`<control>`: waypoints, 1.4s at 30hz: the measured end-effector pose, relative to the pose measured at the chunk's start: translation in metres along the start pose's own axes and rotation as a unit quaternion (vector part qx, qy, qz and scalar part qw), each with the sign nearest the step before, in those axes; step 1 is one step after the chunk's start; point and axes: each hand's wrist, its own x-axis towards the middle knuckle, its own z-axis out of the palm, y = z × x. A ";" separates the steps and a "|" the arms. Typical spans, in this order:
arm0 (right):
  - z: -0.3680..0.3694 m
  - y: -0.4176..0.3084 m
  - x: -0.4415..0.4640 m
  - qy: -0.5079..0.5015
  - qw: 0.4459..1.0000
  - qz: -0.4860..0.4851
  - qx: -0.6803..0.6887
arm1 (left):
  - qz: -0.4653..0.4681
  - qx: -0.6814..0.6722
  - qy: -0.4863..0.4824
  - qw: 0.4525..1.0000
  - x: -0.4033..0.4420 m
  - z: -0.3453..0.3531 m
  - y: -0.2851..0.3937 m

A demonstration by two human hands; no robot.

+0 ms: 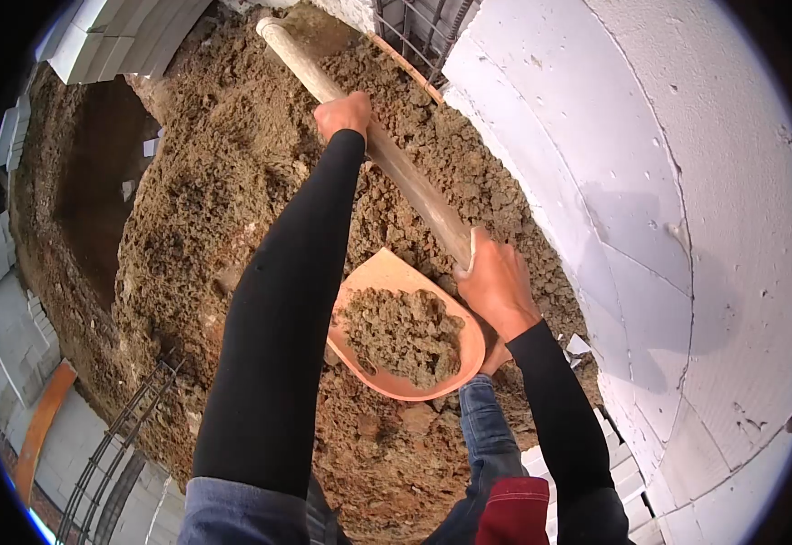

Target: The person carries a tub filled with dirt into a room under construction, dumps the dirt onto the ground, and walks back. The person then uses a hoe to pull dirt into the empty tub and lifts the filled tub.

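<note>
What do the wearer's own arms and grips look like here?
The snug, black fabric left sleeve and matching right sleeve reach the wrists. A grey-blue fabric cuff overlaps the left sleeve's upper end. The bare left grip and bare right grip wear no gloves.

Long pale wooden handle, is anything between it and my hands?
Nothing visible does: your bare left hand and right hand both grip the handle directly. The rounded orange pan of crumbly brown soil lies off to one side.
</note>
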 end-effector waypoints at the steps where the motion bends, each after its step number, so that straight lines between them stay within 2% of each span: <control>1: -0.003 -0.019 -0.011 -0.015 1.000 -0.004 0.007 | -0.042 -0.040 -0.064 0.996 0.001 -0.020 0.001; 4: -0.020 -0.032 -0.044 -0.012 1.000 -0.015 0.022 | -0.066 -0.041 -0.081 0.994 -0.047 -0.034 0.022; 5: -0.027 -0.029 -0.056 -0.019 0.999 -0.009 0.038 | -0.029 0.027 -0.058 0.998 -0.032 -0.018 0.003; 7: -0.050 -0.024 -0.083 -0.031 0.999 0.016 0.022 | -0.066 0.124 -0.055 0.989 -0.117 -0.032 0.038; 8: -0.055 -0.016 -0.099 -0.031 0.999 0.028 0.019 | -0.087 0.093 -0.115 0.985 -0.099 -0.010 -0.007; 10: -0.050 -0.005 -0.132 -0.025 0.998 0.053 0.018 | -0.153 0.026 -0.112 0.981 -0.138 -0.012 -0.034; 11: -0.044 -0.010 -0.153 -0.028 0.998 0.060 0.015 | -0.096 0.058 -0.140 0.984 -0.183 -0.042 -0.011; 12: -0.037 -0.015 -0.166 -0.017 0.998 0.067 0.013 | -0.040 0.108 -0.129 0.985 -0.185 -0.042 -0.030; 13: -0.033 -0.023 -0.189 -0.013 0.997 0.080 0.013 | -0.107 0.056 -0.147 0.982 -0.169 -0.031 -0.075; 16: -0.027 -0.058 -0.250 -0.065 0.987 0.137 0.049 | -0.067 -0.039 -0.229 0.970 -0.236 -0.102 -0.065; 17: -0.023 -0.066 -0.277 -0.074 0.983 0.162 0.048 | -0.108 -0.051 -0.206 0.971 -0.267 -0.123 -0.056; 18: -0.019 -0.073 -0.308 -0.083 0.977 0.190 0.046 | -0.156 -0.073 -0.212 0.962 -0.311 -0.164 -0.019; 19: -0.018 -0.080 -0.340 -0.141 0.956 0.255 0.037 | -0.156 -0.069 -0.191 0.967 -0.341 -0.184 -0.041; 20: -0.016 -0.087 -0.374 -0.198 0.927 0.318 0.030 | -0.166 -0.085 -0.217 0.958 -0.377 -0.216 -0.042; 22: -0.003 -0.094 -0.448 -0.207 0.922 0.322 0.059 | -0.269 -0.116 -0.217 0.931 -0.449 -0.271 -0.050; 23: 0.003 -0.093 -0.487 -0.217 0.917 0.326 0.073 | -0.299 -0.127 -0.265 0.908 -0.476 -0.294 -0.088; 25: 0.022 -0.095 -0.534 -0.186 0.936 0.296 0.053 | -0.424 -0.073 -0.296 0.853 -0.495 -0.331 -0.090; 28: 0.061 -0.076 -0.530 -0.167 0.950 0.259 0.055 | -0.418 -0.160 -0.245 0.860 -0.462 -0.340 -0.069; 30: 0.093 -0.065 -0.470 -0.118 0.975 0.182 0.049 | -0.342 -0.218 -0.222 0.887 -0.408 -0.341 -0.037; 31: 0.105 -0.068 -0.429 -0.079 0.988 0.128 0.042 | -0.269 -0.207 -0.243 0.909 -0.373 -0.344 -0.030; 32: 0.110 -0.082 -0.380 0.060 0.997 0.038 0.029 | -0.200 -0.216 -0.206 0.933 -0.341 -0.344 0.001; 33: 0.111 -0.096 -0.323 0.090 0.995 -0.019 0.050 | -0.177 -0.206 -0.206 0.940 -0.308 -0.351 0.043; 34: 0.111 -0.117 -0.260 0.104 0.986 -0.055 0.117 | -0.088 -0.190 -0.159 0.965 -0.275 -0.355 0.075; 35: 0.104 -0.138 -0.203 0.100 0.983 -0.099 0.122 | -0.009 -0.183 -0.127 0.975 -0.247 -0.359 0.119; 36: 0.094 -0.170 -0.148 0.138 0.969 -0.138 0.154 | 0.070 -0.209 -0.108 0.969 -0.219 -0.363 0.157; 38: 0.067 -0.228 -0.060 0.137 0.953 -0.176 0.207 | 0.209 -0.225 -0.036 0.951 -0.155 -0.360 0.219; 39: 0.050 -0.253 -0.026 0.132 0.953 -0.181 0.204 | 0.238 -0.205 0.011 0.949 -0.120 -0.357 0.244; 40: 0.043 -0.265 -0.004 0.123 0.954 -0.186 0.199 | 0.268 -0.185 0.009 0.945 -0.097 -0.354 0.256; 42: 0.050 -0.259 0.014 0.086 0.960 -0.157 0.214 | 0.273 -0.061 0.004 0.960 -0.059 -0.324 0.233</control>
